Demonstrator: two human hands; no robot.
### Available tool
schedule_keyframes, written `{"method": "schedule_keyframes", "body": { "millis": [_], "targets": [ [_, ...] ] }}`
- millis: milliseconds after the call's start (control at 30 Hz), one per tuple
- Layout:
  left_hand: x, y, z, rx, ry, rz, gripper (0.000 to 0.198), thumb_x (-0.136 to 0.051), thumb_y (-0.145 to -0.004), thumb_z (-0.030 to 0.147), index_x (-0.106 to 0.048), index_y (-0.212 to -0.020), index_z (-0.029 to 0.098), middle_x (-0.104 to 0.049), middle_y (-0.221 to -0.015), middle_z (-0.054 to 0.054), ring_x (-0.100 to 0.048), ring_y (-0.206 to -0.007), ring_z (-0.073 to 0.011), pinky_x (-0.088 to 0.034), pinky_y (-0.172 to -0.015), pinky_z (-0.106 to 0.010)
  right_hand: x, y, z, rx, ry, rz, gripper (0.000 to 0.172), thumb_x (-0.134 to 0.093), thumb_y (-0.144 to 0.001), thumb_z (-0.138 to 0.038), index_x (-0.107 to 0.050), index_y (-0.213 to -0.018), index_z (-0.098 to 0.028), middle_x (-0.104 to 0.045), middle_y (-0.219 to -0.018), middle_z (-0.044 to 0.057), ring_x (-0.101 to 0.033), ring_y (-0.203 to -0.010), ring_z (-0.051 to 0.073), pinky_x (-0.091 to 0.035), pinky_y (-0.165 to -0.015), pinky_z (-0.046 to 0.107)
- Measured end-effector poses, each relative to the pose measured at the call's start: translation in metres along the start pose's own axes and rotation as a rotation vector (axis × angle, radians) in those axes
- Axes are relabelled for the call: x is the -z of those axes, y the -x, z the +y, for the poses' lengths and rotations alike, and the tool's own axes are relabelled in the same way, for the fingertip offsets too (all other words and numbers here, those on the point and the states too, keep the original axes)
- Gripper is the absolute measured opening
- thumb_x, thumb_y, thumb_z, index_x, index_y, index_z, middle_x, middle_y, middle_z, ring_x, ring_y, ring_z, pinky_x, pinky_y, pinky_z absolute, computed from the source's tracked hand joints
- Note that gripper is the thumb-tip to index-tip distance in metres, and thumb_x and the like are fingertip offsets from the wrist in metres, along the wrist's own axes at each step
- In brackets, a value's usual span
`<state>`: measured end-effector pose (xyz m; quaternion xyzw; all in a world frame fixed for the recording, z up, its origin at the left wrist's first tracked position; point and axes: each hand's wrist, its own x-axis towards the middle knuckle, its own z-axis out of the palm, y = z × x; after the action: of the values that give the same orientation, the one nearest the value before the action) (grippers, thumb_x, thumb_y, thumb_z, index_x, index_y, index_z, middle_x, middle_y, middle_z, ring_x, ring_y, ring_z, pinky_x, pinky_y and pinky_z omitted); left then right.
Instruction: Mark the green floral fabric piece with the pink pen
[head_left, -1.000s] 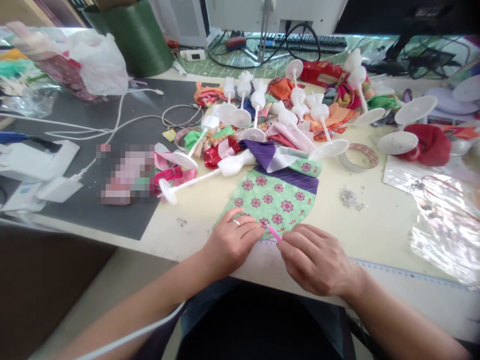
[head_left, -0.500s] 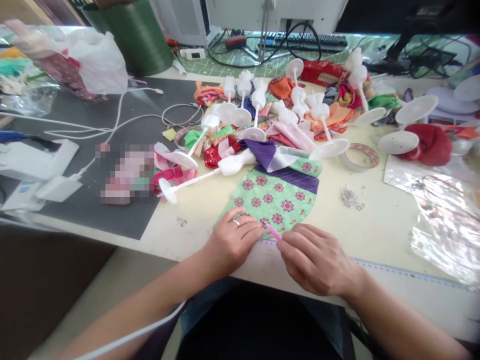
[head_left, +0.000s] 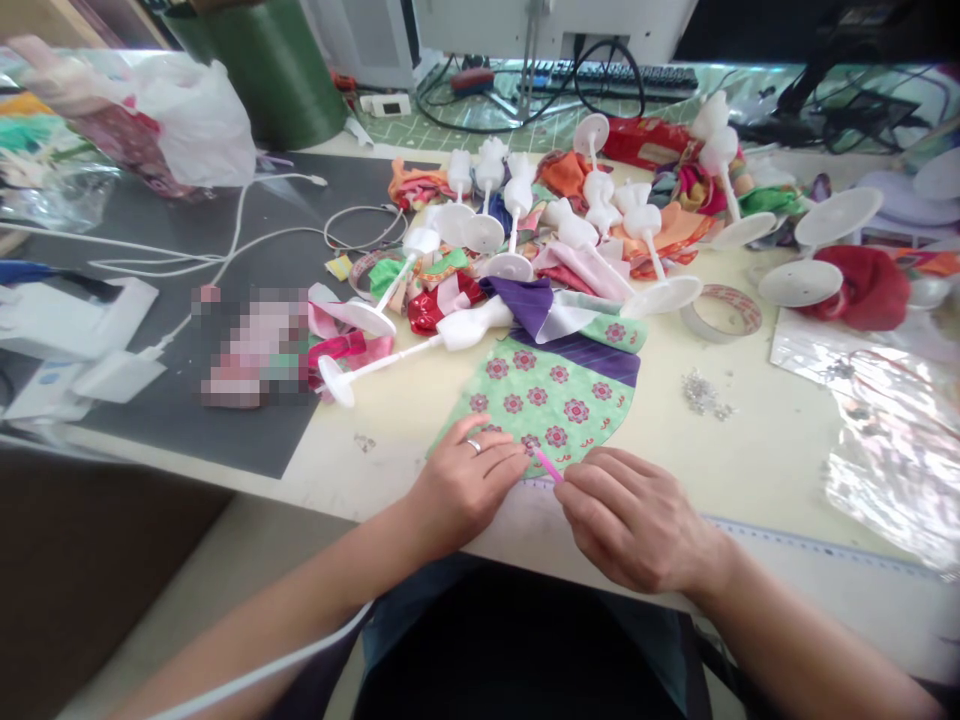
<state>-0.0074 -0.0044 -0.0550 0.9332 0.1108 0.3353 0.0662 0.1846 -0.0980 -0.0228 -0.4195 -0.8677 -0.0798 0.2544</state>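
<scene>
The right hand [head_left: 634, 520] is pinching a thin pink stick [head_left: 547, 465], its thumb and fingertips drawn together on the stick's lower end. The stick's long axis is slanting from those fingers toward 10 o'clock, and its upper tip is meeting a green flowered cloth [head_left: 540, 400] close to the cloth's curved lower edge. The right hand is the nearer one to the stick. The left hand [head_left: 466, 485] is lying just beside it at 9 o'clock, with its fingers [head_left: 495, 455] slightly apart and pressing flat on the cloth, holding nothing. A ring [head_left: 473, 445] is sitting on one of those fingers.

The cloth is lying on a cream table [head_left: 757, 470], directly at 12 o'clock from the stick's tip, with a purple band [head_left: 574, 357] running across its upper part. Farther out at 12 o'clock, white plastic doll stands [head_left: 480, 325] are lying and leaning in a heap among scraps of bright cloth [head_left: 439, 310]. Toward 2 o'clock, a roll of tape [head_left: 720, 312] and a small pile of silver beads [head_left: 701, 393] are sitting on the table. A clear plastic sheet [head_left: 892, 460] is lying at 3 o'clock, and a ruler [head_left: 810, 545] is running along the table's near edge.
</scene>
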Motion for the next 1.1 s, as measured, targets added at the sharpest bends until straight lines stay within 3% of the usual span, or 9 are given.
{"method": "schedule_keyframes", "body": {
  "millis": [433,700,867,1100],
  "targets": [
    [0.000,0.001,0.002,-0.090,-0.070,-0.021,0.019,-0.046,-0.090,0.007,-0.061,-0.102,0.010,-0.073,-0.095,-0.011,-0.066,-0.103,-0.0241,-0.045,-0.099,-0.048,0.001,0.000,-0.001,-0.009,-0.036,-0.010,0.013,-0.045,-0.083,-0.007,-0.055,-0.087,-0.015,-0.061,-0.072,0.005,-0.057,-0.067,0.018,-0.048,-0.061,0.032],
    [0.000,-0.004,0.003,-0.132,-0.106,-0.044,0.015,-0.049,-0.090,0.006,-0.061,-0.099,0.006,-0.073,-0.094,-0.014,-0.067,-0.100,-0.0254,-0.048,-0.095,-0.047,0.000,0.000,0.000,-0.044,-0.049,-0.017,0.013,-0.045,-0.083,-0.007,-0.054,-0.088,-0.016,-0.061,-0.073,0.005,-0.057,-0.066,0.017,-0.049,-0.061,0.031],
    [0.002,-0.010,0.007,-0.178,-0.211,-0.093,0.011,-0.051,-0.089,0.008,-0.060,-0.095,0.007,-0.072,-0.090,-0.013,-0.068,-0.092,-0.0218,-0.048,-0.096,-0.046,0.000,0.000,0.002,-0.255,-0.154,0.072,0.014,-0.046,-0.086,-0.009,-0.055,-0.094,-0.016,-0.063,-0.077,0.006,-0.060,-0.068,0.017,-0.050,-0.060,0.029],
    [0.001,-0.017,0.014,-0.253,-0.391,-0.181,0.009,-0.051,-0.089,0.009,-0.061,-0.089,0.009,-0.071,-0.083,-0.011,-0.067,-0.079,-0.0199,-0.053,-0.089,-0.044,0.004,0.003,0.005,-0.619,-0.365,0.247,0.012,-0.047,-0.089,-0.013,-0.057,-0.088,-0.019,-0.062,-0.077,0.003,-0.061,-0.067,0.014,-0.050,-0.060,0.028]
  ]
}}
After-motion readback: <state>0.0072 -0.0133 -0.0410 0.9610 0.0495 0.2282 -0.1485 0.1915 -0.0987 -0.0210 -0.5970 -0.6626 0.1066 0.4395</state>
